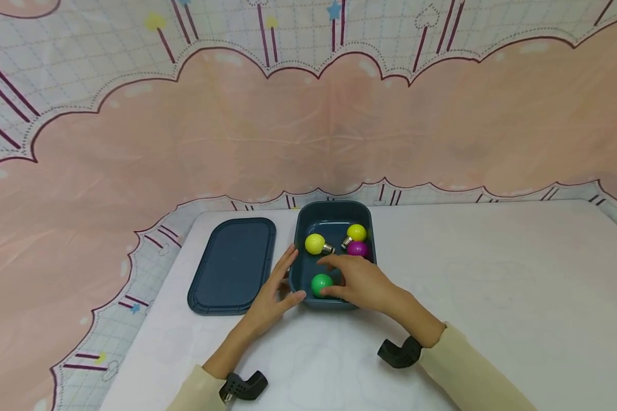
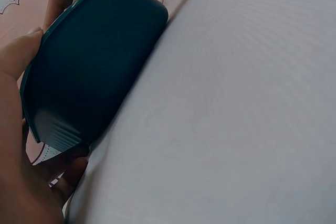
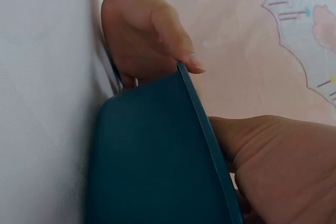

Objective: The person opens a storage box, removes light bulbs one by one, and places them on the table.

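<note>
A dark blue plastic box [image 1: 334, 211] stands on the table. Inside it are yellow light bulbs [image 1: 315, 244] with metal screw bases, a purple bulb [image 1: 357, 249] and a green bulb [image 1: 321, 284]. My left hand [image 1: 272, 299] lies at the near left corner of the box, thumb and fingers extended along two sides. Over the near right part of the box, my right hand [image 1: 362, 283] reaches in. Its thumb tip is beside the green bulb, and a gap separates it from the bent forefinger. The green bulb's base is hidden.
A dark blue lid [image 1: 233, 265] lies flat to the left of the box. Both are on a white tabletop [image 1: 493, 297]. Behind the table hangs a pink patterned cloth [image 1: 339, 125]. Each wrist carries a black camera mount.
</note>
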`<state>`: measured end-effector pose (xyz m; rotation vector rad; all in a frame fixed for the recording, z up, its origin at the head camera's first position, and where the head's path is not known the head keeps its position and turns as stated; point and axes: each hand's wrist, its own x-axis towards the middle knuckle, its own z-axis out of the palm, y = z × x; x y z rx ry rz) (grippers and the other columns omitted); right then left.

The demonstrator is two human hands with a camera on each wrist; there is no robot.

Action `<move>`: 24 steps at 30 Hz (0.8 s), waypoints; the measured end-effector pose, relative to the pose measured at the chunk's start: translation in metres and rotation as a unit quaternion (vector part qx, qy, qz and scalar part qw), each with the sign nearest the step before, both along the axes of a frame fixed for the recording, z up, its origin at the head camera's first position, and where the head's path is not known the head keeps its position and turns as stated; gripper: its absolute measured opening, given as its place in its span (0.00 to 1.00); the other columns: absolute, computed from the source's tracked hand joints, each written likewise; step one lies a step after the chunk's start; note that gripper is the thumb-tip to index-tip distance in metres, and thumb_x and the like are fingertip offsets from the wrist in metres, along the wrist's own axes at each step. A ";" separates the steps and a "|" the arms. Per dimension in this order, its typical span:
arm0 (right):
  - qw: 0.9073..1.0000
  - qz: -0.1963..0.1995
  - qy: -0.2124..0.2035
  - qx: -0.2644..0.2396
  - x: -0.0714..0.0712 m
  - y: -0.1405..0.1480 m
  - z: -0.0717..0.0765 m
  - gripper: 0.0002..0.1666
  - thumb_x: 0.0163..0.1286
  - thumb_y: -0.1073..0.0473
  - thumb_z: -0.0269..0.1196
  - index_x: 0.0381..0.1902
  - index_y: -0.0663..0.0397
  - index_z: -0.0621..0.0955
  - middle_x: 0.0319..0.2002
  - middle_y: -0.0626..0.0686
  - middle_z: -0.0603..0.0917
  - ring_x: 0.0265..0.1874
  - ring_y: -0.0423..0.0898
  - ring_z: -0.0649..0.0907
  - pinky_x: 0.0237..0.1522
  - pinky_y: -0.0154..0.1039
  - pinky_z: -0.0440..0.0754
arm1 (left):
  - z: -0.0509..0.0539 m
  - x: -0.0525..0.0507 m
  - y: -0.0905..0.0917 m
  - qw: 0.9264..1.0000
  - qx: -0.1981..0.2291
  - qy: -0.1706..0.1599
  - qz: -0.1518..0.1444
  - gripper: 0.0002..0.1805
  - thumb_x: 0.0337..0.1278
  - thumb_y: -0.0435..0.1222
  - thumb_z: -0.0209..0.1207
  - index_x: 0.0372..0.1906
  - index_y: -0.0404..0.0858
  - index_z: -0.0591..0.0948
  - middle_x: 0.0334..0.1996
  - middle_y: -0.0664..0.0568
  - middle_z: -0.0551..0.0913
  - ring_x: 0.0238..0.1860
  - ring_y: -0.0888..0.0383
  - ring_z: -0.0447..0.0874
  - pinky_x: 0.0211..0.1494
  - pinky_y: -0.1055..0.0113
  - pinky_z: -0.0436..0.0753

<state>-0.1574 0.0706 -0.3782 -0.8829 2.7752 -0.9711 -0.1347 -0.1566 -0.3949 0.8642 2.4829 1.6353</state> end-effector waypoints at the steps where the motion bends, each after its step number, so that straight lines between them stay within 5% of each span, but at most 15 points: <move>1: 1.000 0.002 0.001 0.003 0.000 0.000 0.000 0.32 0.58 0.51 0.71 0.58 0.55 0.77 0.45 0.50 0.84 0.44 0.45 0.82 0.43 0.41 0.80 | 0.000 0.000 0.000 1.000 0.000 0.003 0.001 0.40 0.60 0.29 0.56 0.75 0.35 0.51 0.75 0.40 0.43 0.55 0.32 0.68 0.50 0.39 0.68; 18: 0.996 0.032 0.016 0.079 -0.009 -0.009 0.001 0.25 0.54 0.51 0.74 0.50 0.47 0.84 0.44 0.49 0.85 0.43 0.48 0.81 0.41 0.44 0.80 | -0.004 0.000 -0.002 1.000 0.001 0.013 -0.001 0.39 0.61 0.31 0.56 0.75 0.34 0.52 0.75 0.40 0.43 0.51 0.35 0.70 0.48 0.43 0.70; 24: 0.998 0.025 0.011 0.062 -0.012 -0.013 -0.002 0.21 0.61 0.53 0.69 0.52 0.49 0.83 0.42 0.49 0.86 0.42 0.47 0.83 0.44 0.44 0.80 | -0.003 0.000 -0.002 1.000 0.000 0.013 -0.003 0.39 0.63 0.32 0.57 0.74 0.32 0.52 0.75 0.40 0.43 0.51 0.34 0.70 0.48 0.42 0.70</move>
